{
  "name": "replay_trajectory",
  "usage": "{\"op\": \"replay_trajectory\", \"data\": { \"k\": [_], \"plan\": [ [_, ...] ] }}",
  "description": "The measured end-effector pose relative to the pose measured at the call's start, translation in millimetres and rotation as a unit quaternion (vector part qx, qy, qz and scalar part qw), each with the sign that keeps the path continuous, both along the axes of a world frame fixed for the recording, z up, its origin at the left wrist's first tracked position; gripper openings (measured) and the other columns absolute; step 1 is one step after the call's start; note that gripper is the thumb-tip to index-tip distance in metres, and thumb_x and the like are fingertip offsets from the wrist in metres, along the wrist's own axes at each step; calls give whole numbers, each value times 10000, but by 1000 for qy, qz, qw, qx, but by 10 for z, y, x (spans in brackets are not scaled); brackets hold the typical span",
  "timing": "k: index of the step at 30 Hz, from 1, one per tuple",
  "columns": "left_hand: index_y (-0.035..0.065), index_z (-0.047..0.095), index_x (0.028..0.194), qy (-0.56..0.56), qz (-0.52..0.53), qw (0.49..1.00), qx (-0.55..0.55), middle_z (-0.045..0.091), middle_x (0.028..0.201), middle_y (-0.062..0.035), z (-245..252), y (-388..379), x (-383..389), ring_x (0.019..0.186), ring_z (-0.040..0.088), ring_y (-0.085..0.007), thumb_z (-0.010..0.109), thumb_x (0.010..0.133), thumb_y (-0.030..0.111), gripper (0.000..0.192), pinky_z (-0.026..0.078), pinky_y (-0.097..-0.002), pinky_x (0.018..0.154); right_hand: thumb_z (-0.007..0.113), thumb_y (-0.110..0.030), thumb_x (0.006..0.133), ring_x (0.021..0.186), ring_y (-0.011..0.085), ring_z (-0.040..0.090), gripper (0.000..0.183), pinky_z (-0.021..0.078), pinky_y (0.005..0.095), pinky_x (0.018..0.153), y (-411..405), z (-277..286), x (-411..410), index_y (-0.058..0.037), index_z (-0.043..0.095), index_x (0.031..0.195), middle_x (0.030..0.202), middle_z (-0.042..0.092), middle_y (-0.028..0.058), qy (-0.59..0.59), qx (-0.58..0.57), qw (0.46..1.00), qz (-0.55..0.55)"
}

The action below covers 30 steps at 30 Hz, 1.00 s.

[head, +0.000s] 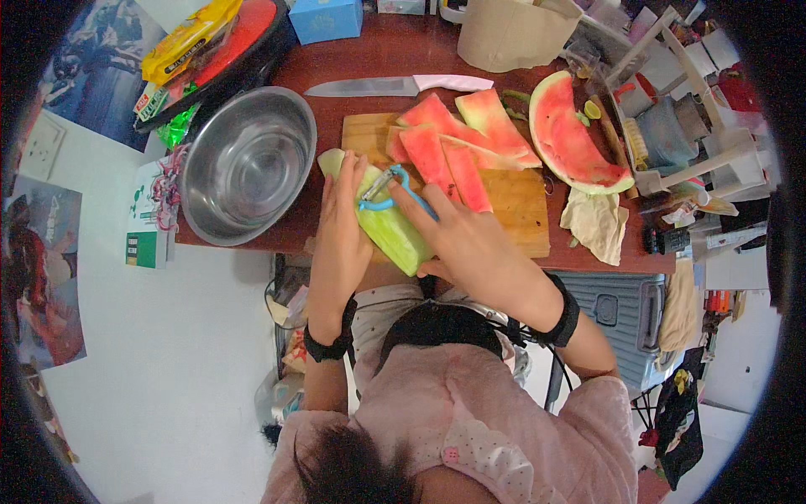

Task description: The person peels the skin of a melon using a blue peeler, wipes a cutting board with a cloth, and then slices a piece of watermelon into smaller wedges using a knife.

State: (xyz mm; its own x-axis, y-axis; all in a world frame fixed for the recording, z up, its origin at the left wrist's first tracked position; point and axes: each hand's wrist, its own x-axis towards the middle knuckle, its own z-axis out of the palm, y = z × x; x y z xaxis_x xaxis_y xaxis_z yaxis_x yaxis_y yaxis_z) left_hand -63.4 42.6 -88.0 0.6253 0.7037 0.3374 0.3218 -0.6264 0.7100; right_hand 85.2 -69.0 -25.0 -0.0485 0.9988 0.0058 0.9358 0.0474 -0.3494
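Note:
A pale green piece of watermelon rind (395, 238) lies slantwise at the left front of a wooden cutting board (519, 214). My left hand (343, 227) holds it along its left side. In my right hand (463, 233) is a blue peeler (406, 183), its metal blade against the rind's surface. Several red watermelon rind pieces (425, 154) lie on the board beyond my right hand. Right of the board rests a large curved piece of watermelon rind (548, 129) with red flesh inside. A knife with a pale pink handle (453, 83) lies behind the board.
A steel bowl (249, 167) stands left of the board. Crumpled pale paper (595, 223) lies near the right front edge. A blue box (325, 20) and a brown paper container (516, 34) stand at the back. A crowded rack (692, 164) borders the table's right side.

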Motion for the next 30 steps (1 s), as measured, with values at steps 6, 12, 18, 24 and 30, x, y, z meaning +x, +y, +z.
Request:
{"op": "replay_trajectory", "data": {
  "k": [6,12,18,24,30],
  "plan": [
    [2,312,1444,30,-8,999,43,448,1417,-196,-20,3,5,1360,361,-363,472,752,-125,722,208,-475,1178,773,-96,700,837,360,652,961,541,422,700,-24,-96,31,-65,232,1494,1171,499,208,-49,40,998,23],
    [-9,408,1387,48,-16,996,75,435,1427,-179,-66,27,9,1375,352,-324,495,746,-108,655,208,-483,1177,727,-112,740,734,320,655,868,545,394,640,-41,-120,12,-66,276,1480,1073,539,162,-53,30,998,12],
    [-4,444,1368,82,-16,989,121,419,1454,-154,-100,30,-8,1395,334,-296,512,754,-86,623,198,-483,1182,707,-152,771,734,303,653,789,536,379,620,-135,-132,-49,-76,333,1461,1042,557,142,-103,-11,995,-11],
    [5,435,1386,97,-7,987,128,410,1465,-143,-100,11,2,1406,323,-285,489,731,-105,666,192,-480,1186,681,-164,799,740,285,649,648,530,380,614,-259,-236,-92,-64,443,1394,1010,580,144,-108,25,993,-33],
    [17,434,1396,96,-6,987,126,410,1467,-137,-91,5,18,1409,319,-280,466,728,-115,681,191,-480,1186,674,-193,816,737,273,648,573,527,368,600,-367,-323,-158,-56,499,1344,910,588,129,-138,38,987,-68]
  ]
}}
